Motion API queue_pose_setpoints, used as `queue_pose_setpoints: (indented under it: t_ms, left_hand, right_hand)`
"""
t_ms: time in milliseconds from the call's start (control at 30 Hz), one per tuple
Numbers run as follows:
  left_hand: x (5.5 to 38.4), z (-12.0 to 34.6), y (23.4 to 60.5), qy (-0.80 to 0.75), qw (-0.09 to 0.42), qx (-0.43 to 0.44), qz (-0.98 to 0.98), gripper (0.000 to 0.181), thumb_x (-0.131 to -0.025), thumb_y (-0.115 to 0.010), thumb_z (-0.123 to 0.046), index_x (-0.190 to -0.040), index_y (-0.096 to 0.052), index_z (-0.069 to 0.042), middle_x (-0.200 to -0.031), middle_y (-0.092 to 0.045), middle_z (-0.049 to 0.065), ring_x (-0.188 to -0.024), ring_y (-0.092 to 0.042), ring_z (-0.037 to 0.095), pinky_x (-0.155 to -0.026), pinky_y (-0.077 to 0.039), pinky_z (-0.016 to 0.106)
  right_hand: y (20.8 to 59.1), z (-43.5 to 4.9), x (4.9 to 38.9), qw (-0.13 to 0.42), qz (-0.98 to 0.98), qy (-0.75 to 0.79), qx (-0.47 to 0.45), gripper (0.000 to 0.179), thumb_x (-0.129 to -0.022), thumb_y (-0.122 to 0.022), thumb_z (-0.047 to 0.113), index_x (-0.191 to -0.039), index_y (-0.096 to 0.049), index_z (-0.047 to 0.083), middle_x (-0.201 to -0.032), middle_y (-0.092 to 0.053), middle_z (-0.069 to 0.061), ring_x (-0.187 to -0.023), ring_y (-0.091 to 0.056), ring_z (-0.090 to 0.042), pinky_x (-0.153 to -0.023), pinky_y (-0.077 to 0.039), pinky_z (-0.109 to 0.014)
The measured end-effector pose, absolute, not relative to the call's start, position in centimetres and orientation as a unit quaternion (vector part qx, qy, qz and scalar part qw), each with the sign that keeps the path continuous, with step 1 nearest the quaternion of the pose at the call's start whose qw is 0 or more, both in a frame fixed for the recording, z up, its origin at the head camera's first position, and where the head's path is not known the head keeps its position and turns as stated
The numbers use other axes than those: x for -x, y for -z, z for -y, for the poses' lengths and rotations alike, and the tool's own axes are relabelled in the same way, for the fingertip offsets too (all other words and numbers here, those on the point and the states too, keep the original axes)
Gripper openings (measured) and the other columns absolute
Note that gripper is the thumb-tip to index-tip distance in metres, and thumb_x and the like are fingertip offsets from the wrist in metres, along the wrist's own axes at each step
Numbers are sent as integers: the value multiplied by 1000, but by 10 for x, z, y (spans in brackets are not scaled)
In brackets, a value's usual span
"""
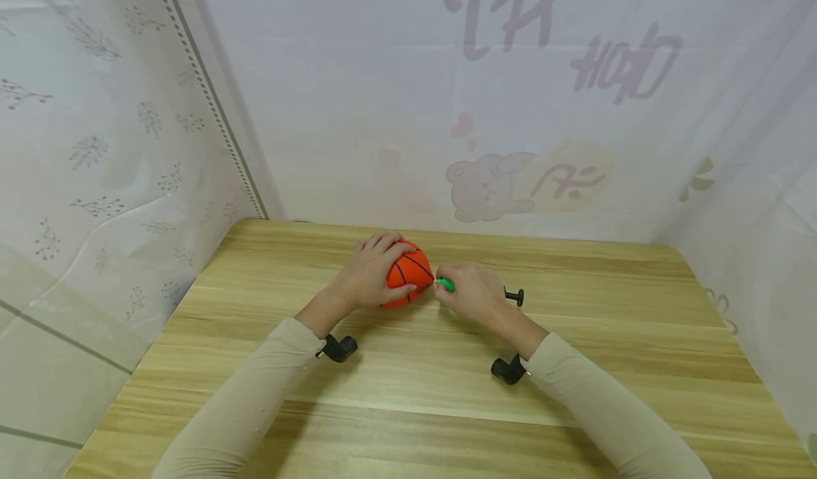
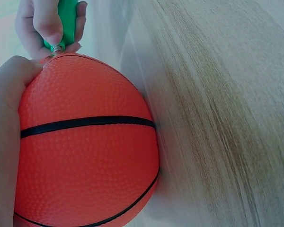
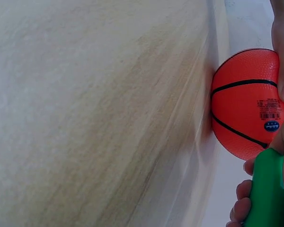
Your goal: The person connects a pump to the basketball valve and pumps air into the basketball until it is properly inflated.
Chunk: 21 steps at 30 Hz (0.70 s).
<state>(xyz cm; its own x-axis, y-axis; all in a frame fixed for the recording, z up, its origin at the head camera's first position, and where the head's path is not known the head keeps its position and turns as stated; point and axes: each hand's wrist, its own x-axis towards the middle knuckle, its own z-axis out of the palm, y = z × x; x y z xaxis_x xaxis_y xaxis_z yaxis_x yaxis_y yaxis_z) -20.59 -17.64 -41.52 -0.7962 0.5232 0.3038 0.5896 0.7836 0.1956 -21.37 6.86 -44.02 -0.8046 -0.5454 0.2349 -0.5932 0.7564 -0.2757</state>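
Observation:
A small orange toy basketball (image 1: pixel 411 273) with black lines rests on the table, looking squeezed to a taper at its right end. My left hand (image 1: pixel 372 270) grips it from the left, fingers over the top and thumb along the near side. To its right, my right hand (image 1: pixel 474 291) holds a green ball pump (image 1: pixel 446 284) lying roughly level, its black handle (image 1: pixel 514 297) sticking out beyond the hand. A short metal needle (image 2: pixel 57 48) at the pump's tip meets the ball; how deep it sits is hidden. A printed label (image 3: pixel 270 109) shows on the ball's side.
The wood-grain table (image 1: pixel 408 422) extends around both hands. Behind it hangs a pale printed curtain (image 1: pixel 357 110), with another patterned sheet (image 1: pixel 115 145) at the left. Black camera mounts (image 1: pixel 340 349) sit at both wrists, just above the tabletop.

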Motion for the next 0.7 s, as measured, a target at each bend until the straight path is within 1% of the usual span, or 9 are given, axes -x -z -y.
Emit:
queue_pose_setpoints:
  t_ms: [333, 433, 567, 633, 700]
  left_hand:
    - [205, 175, 413, 148, 109, 297, 937, 60, -86, -77, -49, -134, -60, -16, -142, -48, 12, -132, -43, 32, -99, -41, 57]
    - [205, 175, 413, 147, 107, 297, 938, 60, -86, -77, -49, -134, -60, -16, -142, -48, 12, -132, -43, 32, -100, -41, 58]
    - [205, 175, 413, 144, 106, 297, 938, 59, -87, -77, -48, -134, -60, -16, -143, -48, 12, -132, -43, 33, -100, -41, 58]
    - [205, 175, 413, 143, 105, 296, 938, 59, -87, -77, -48, -134, -60, -16, -143, -48, 12, -132, -43, 33, -100, -41, 58]
    - [205, 175, 414, 143, 104, 295, 939, 59, -87, -77, -48, -134, -60, -16, -143, -48, 12, -132, -43, 33, -100, -41, 58]
  right_hand:
    - [435, -69, 213, 8, 939, -208, -274, 9, -92, -61, 30, -93, -69, 26, -66, -55, 10, -59, -49, -11, -51, -37, -29]
    - [434, -70, 214, -38, 937, -239, -251, 13, -94, -59, 31, -93, -70, 25, -65, -51, 9, -59, -47, -10, -52, -34, -28]
    - [430, -72, 215, -95, 927, -283, -226, 20, -96, -55, 32, -94, -71, 21, -66, -49, 6, -60, -44, -11, -55, -32, -27]
    - [429, -73, 215, -105, 923, -292, -228, 21, -97, -55, 32, -93, -71, 19, -68, -49, 6, -60, -44, -11, -55, -32, -27]
    - [428, -75, 215, -99, 923, -287, -235, 19, -96, -56, 32, -90, -70, 21, -67, -49, 6, -60, -45, -11, -54, -32, -27]
